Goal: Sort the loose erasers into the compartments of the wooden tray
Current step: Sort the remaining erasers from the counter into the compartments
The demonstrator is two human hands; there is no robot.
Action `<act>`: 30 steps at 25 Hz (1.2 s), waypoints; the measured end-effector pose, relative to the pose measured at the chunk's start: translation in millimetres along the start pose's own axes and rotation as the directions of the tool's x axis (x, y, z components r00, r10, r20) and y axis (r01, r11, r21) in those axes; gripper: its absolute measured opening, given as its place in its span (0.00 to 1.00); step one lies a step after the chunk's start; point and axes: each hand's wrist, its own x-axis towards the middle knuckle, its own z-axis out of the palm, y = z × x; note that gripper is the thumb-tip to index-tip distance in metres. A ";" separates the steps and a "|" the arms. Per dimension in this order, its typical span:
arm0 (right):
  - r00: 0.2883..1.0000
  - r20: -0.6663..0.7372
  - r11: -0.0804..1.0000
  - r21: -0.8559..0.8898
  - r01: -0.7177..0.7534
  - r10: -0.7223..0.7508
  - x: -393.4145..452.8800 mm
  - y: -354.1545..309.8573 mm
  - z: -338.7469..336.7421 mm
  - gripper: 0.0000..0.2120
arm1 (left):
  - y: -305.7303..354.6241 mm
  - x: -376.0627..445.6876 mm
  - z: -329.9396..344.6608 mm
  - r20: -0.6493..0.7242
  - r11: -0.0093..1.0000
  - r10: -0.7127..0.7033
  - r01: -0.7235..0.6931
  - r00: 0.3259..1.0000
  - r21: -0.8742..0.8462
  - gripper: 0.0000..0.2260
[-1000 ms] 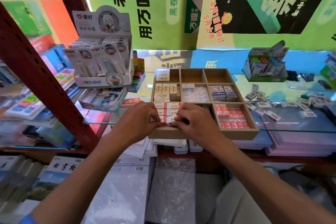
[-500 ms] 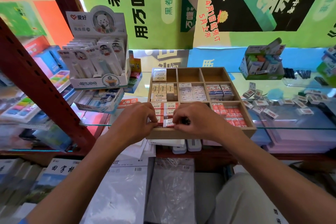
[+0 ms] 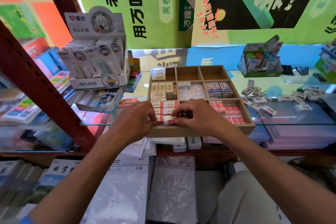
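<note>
Here the wide glass shelf (image 3: 291, 114) of a stationery shop, backed by green and black printed posters (image 3: 236, 5) and flanked at left by a dark red perforated steel upright (image 3: 36, 82), carries the square nine-compartment wooden tray (image 3: 200, 130) at its near edge. A white cardboard display box of carded correction tapes (image 3: 96, 63) stands to the far left of the tray; a small green carton of coloured erasers (image 3: 260, 62) stands to its far right. Loose white-sleeved erasers (image 3: 283, 102) lie scattered on the glass just right of the tray, so the sorting is judged well short of done. The far-middle and far-right compartments are bare; the near-right one holds red 2B erasers (image 3: 231, 112).

The left hand (image 3: 134, 120) and the right hand (image 3: 198, 116) meet over the near-left compartment, fingers curled, each pinching an end of a red-and-white 2B eraser (image 3: 168, 119) at the near end of its row. Whether it is seated or raised cannot be told.

Risks, as judged: the rows are tightly packed, so pressing the eraser down askew could lever neighbours upward; and the tray sits at the shelf's near edge, where a downward push might tip it toward the paper stacks (image 3: 116, 187) below.
</note>
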 end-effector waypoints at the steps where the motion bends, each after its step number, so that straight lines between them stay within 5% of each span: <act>1: 1.000 -0.005 1.000 0.008 -0.002 0.002 -0.2 0.0 1.3 0.08 | 0.1 -0.2 -0.2 -0.002 1.000 -0.002 0.002 1.000 0.001 0.04; 6: 0.998 0.007 0.989 -0.136 0.065 -0.065 1.7 -5.4 8.6 0.09 | 0.6 -0.8 -0.6 -0.004 1.000 -0.002 0.002 1.000 0.009 0.04; 16: 0.999 0.025 0.949 -0.315 -0.025 0.035 14.4 -20.9 10.5 0.08 | -6.8 0.5 4.1 -0.033 0.999 -0.028 0.027 0.999 -0.031 0.04; 21: 0.994 -0.094 0.967 -0.254 0.028 -0.053 -8.4 -4.7 21.0 0.16 | -7.0 -12.7 21.2 -0.187 0.995 -0.049 0.031 0.981 -0.095 0.13; 26: 0.982 -0.124 0.885 -0.459 0.073 -0.145 -35.0 10.9 44.9 0.22 | -5.5 -30.7 45.0 -0.153 0.988 0.032 -0.007 0.988 0.157 0.23; 30: 0.934 -0.341 0.926 -0.376 -0.027 -0.111 -48.5 25.8 34.6 0.21 | 9.9 -20.1 44.0 -0.201 0.978 0.082 -0.040 0.976 0.205 0.28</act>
